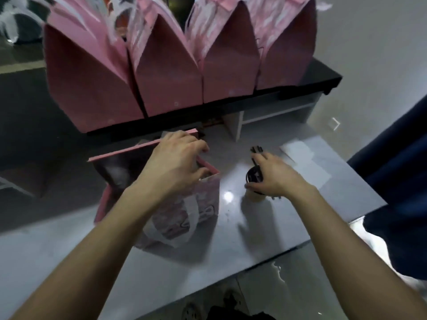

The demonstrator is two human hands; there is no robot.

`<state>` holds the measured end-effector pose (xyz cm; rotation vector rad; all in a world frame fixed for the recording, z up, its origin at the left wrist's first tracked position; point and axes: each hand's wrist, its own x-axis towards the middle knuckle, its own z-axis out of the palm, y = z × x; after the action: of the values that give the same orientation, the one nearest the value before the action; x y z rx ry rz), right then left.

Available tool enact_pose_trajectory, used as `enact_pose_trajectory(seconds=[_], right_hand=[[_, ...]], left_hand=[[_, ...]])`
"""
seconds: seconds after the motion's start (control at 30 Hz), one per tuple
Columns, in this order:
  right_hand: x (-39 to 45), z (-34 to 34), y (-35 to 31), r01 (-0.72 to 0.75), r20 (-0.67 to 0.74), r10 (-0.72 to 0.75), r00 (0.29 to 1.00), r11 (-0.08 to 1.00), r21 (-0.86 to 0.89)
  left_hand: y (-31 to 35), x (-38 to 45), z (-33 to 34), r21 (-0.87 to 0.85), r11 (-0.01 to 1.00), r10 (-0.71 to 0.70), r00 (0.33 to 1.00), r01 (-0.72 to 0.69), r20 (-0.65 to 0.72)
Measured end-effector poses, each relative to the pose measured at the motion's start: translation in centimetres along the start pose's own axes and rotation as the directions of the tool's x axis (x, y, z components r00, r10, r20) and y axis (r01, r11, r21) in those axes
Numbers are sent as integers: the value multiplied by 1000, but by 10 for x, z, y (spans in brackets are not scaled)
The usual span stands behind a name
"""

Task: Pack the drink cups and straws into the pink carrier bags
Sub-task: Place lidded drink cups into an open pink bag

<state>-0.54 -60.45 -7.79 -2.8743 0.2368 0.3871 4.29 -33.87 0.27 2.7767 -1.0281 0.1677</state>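
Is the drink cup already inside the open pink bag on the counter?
No, the drink cup stands on the grey counter beside the open pink bag, with the right hand on it.

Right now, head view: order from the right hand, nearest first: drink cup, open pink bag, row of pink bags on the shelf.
1. Drink cup: under the right hand, which holds it.
2. Open pink bag: to its left, held by the left hand.
3. Row of pink bags: on the black shelf behind.
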Motion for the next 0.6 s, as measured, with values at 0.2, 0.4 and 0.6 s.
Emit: enact_pose_trajectory(seconds=[0.2, 0.4, 0.6], right_hand=[[3, 15, 22, 2, -2, -2, 1000, 1000, 2], [-3, -69, -19, 271, -560, -75, 825, 923, 275], [-26, -122, -113, 657, -598, -384, 704, 672, 342]], left_hand=[[1, -6, 6, -158, 984, -90, 993, 77, -79], [-44, -41, -13, -223, 938, -288, 955, 266, -72], [-82, -76, -16, 34, 950, -312, 949, 311, 36]])
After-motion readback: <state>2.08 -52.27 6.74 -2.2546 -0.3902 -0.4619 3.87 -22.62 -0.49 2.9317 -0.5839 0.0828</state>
